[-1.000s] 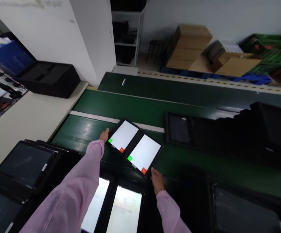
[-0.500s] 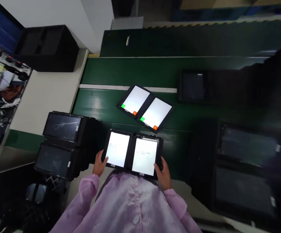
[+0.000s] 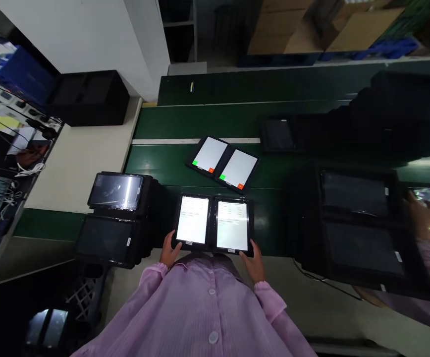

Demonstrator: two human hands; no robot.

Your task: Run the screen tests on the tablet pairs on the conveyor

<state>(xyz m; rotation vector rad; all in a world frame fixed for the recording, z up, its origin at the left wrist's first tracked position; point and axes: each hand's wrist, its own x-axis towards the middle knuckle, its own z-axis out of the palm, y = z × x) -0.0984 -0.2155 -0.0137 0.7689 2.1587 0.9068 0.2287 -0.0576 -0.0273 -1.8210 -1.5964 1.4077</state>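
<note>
Two lit tablets sit side by side in a black holder close to my body: a left tablet (image 3: 192,220) and a right tablet (image 3: 232,225), both with white screens and small text. My left hand (image 3: 169,249) grips the holder's lower left corner, thumb on the front. At the lower right corner, my right hand (image 3: 254,263) holds the same holder. Just beyond lies a second pair of tablets (image 3: 239,168), set at an angle, with green and orange squares on their white screens.
Stacked dark tablets (image 3: 116,191) stand to the left, and another stack (image 3: 356,193) to the right. A co-worker's hand (image 3: 423,215) touches a lit tablet at far right. Black trays (image 3: 88,99) rest on the pale table (image 3: 92,153). Cardboard boxes (image 3: 278,25) stand behind the green bench (image 3: 155,166).
The view has shifted, bringing the co-worker's hand and more boxes into sight. Text on the two near screens looks sharper. Both my hands keep their hold on the holder.
</note>
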